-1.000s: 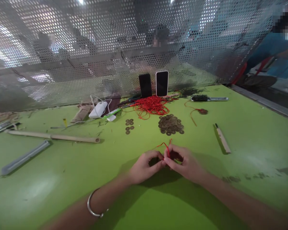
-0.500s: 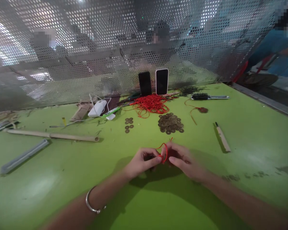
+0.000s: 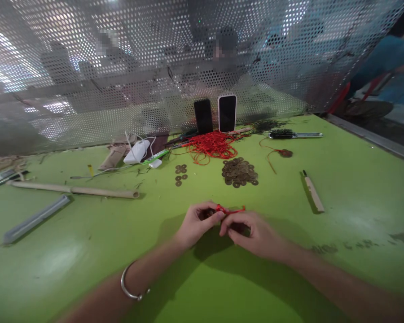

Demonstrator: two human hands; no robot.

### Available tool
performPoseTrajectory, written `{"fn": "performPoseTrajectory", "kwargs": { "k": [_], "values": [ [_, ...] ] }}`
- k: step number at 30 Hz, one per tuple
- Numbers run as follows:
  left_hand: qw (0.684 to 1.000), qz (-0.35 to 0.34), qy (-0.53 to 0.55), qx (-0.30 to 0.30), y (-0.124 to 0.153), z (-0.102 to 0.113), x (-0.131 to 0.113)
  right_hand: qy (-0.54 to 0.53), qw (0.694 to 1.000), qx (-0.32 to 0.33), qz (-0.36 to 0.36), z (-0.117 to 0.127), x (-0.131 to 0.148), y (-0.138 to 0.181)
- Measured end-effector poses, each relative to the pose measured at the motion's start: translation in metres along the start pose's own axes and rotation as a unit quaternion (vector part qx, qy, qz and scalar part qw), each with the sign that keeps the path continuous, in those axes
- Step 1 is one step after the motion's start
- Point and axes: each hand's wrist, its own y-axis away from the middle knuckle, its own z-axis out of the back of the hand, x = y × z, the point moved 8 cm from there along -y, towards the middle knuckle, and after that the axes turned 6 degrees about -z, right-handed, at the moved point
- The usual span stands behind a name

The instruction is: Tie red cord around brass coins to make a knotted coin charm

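A short red cord (image 3: 234,211) is pinched between the thumb and forefinger of my left hand (image 3: 197,224), low over the green table. A knotted bit of it shows at those fingertips, and a loose end points right. Something small and brownish shows in the curl of the left fingers, too hidden to name. Close beside it, my right hand (image 3: 254,231) has its fingers curled and closed just below the cord; what they grip is hidden. Beyond my hands lie a pile of round brass coins with holes (image 3: 239,172) and a small group of several coins (image 3: 181,169).
Behind the coins lies a tangle of red cord (image 3: 213,146), before two upright phones (image 3: 227,114). A hairbrush (image 3: 281,134), a corded coin piece (image 3: 285,153) and a wooden-handled tool (image 3: 313,193) lie right. Leftward are a bamboo stick (image 3: 101,193) and a clear tube (image 3: 37,220).
The raised red loop between my hands is gone, and the cord now stretches rightward. My right hand has moved slightly down and left, its fingers curling under the cord.
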Motion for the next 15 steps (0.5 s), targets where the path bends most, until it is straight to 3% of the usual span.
{"fn": "performPoseTrajectory", "kwargs": {
  "k": [6, 10, 12, 14, 15],
  "values": [
    [0.994, -0.012, -0.110, 0.004, 0.000, -0.003, 0.000, 0.047, 0.996, 0.024, 0.072, -0.003, 0.019, 0.007],
    [0.988, -0.027, -0.151, 0.033, -0.002, -0.005, -0.002, 0.067, 0.973, -0.125, 0.181, 0.030, 0.047, 0.015],
    [0.983, -0.024, -0.177, 0.035, -0.003, -0.005, -0.002, 0.009, 0.950, -0.212, 0.229, 0.050, 0.064, 0.029],
    [0.983, -0.024, -0.179, 0.032, -0.004, -0.006, -0.002, -0.073, 0.944, -0.223, 0.231, 0.054, 0.077, 0.041],
    [0.984, -0.028, -0.174, 0.024, -0.004, -0.005, -0.003, -0.075, 0.949, -0.193, 0.236, 0.046, 0.086, 0.047]
  ]
}}
